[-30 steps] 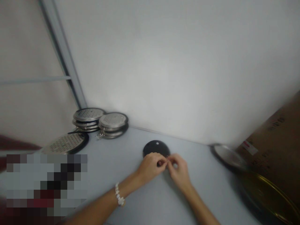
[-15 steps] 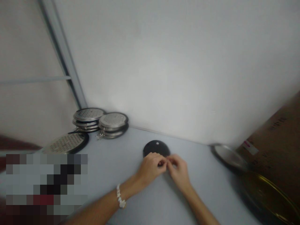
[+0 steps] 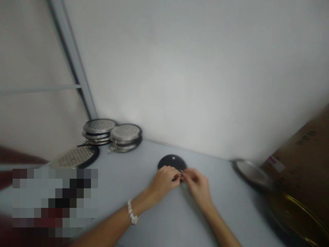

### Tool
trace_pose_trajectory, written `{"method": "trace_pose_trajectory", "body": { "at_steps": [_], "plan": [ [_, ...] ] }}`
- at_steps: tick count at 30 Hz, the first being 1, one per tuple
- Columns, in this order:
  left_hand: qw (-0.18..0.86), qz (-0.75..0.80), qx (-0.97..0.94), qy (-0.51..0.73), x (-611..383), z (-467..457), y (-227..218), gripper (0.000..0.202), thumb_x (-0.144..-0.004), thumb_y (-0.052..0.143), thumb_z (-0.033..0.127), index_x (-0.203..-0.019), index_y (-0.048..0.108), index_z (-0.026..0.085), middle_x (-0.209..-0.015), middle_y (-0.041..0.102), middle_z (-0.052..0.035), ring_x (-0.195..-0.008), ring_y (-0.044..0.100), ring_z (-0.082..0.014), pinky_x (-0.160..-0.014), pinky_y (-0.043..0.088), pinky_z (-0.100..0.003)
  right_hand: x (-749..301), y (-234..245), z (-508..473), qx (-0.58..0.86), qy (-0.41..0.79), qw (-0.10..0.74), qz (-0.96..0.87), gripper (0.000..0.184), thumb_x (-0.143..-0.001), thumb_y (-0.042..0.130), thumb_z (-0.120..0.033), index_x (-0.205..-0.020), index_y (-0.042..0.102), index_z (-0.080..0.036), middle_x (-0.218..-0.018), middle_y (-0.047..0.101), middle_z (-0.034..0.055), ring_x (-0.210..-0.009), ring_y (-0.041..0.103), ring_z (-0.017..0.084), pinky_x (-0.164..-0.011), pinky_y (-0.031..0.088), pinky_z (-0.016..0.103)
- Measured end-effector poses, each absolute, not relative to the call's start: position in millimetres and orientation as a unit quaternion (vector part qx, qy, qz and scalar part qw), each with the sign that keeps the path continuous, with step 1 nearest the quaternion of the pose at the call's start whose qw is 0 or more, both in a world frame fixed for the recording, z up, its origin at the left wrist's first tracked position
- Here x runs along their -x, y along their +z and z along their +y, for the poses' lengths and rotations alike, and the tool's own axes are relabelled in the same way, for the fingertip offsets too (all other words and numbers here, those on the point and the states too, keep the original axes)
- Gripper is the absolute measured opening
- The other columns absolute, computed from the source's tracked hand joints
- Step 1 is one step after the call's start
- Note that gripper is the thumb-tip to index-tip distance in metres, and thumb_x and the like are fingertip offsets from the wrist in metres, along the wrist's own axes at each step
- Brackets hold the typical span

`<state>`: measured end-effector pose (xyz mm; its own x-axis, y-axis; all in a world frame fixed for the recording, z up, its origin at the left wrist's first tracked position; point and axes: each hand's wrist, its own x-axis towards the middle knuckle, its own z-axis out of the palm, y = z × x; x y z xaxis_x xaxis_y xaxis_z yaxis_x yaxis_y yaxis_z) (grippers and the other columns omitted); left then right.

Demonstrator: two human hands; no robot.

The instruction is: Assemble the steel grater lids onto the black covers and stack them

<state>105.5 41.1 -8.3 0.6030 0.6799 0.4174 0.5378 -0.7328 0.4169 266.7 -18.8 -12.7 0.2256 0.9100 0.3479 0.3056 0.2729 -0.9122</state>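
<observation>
A black round disc (image 3: 166, 161) with a pale spot near its far edge lies on the table. My left hand (image 3: 164, 181), a white beaded bracelet (image 3: 131, 213) on its wrist, is closed in a pinch over the disc's near edge. Beside it my right hand (image 3: 199, 187) is pinched too, its fingertips almost meeting the left ones. Between the fingertips shows a small shiny metal piece (image 3: 181, 172), perhaps a ring; its exact shape is too small to tell. My fingers hide the near part of the disc.
Two stacks of round perforated metal pieces with black rims, a left stack (image 3: 100, 126) and a right stack (image 3: 125, 132), stand by the wall. A larger perforated disc (image 3: 74, 157) lies nearer. At right are a round metal piece (image 3: 253, 171), a gold-rimmed dish (image 3: 295, 199) and a cardboard box (image 3: 305, 154).
My right hand has shifted slightly right, opening a small gap between the fingertips. The small metal piece now shows there. The disc keeps its place.
</observation>
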Motion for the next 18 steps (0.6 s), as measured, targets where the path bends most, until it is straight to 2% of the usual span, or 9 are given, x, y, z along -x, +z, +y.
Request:
{"method": "trace_pose_trajectory", "body": {
  "at_steps": [7,18],
  "plan": [
    [0.075,0.322,-0.907,0.26,-103.3,45.5,-10.5,0.014,-0.087,0.065,0.013,-0.076,0.072,0.019,-0.078,0.071,-0.0018,-0.076,0.062,-0.0179,-0.075,0.041,-0.03,-268.1,-13.9,-21.2,0.533,0.177,0.513,-0.649,0.019,-0.09,0.058,-0.025,-0.088,0.076,-0.02,-0.084,0.077,0.0068,-0.077,0.072,0.021,-0.072,0.057,0.031],
    [0.016,0.303,-0.912,0.276,-102.6,47.2,-15.6,0.014,-0.087,0.064,0.012,-0.075,0.068,0.019,-0.076,0.068,-0.0028,-0.074,0.061,-0.0192,-0.074,0.041,-0.032,-270.8,-17.4,-20.3,0.524,0.134,0.499,-0.677,0.021,-0.089,0.054,-0.018,-0.089,0.075,-0.021,-0.084,0.076,0.0058,-0.077,0.07,0.02,-0.075,0.056,0.032]
  ]
}}
